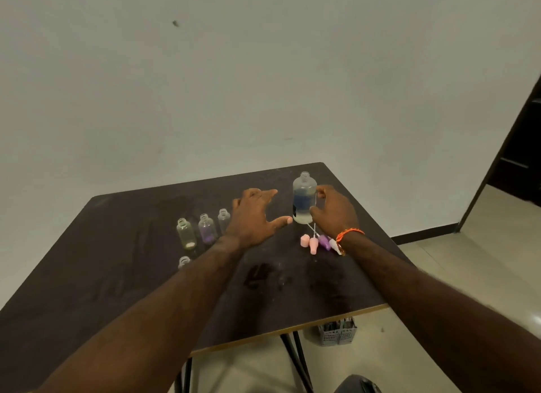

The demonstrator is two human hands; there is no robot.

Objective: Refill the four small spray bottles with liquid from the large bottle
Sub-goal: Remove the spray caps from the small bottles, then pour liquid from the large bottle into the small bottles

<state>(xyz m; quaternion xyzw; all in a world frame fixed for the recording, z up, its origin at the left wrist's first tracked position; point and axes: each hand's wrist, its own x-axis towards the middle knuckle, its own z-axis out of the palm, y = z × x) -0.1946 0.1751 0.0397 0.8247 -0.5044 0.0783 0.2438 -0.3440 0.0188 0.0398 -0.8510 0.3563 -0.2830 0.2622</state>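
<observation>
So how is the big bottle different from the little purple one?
The large bottle is much taller and wider than the purple small bottle. The large bottle looks clear with a dark label; the small one is tinted purple. The right hand is at the large bottle's side; no hand touches the purple one. Both stand upright on the table with caps off.

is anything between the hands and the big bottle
Nothing visible. The large bottle stands uncapped with bare table between it and the open left hand. The right hand is already at its right side, fingers curled by it; contact is unclear.
</observation>
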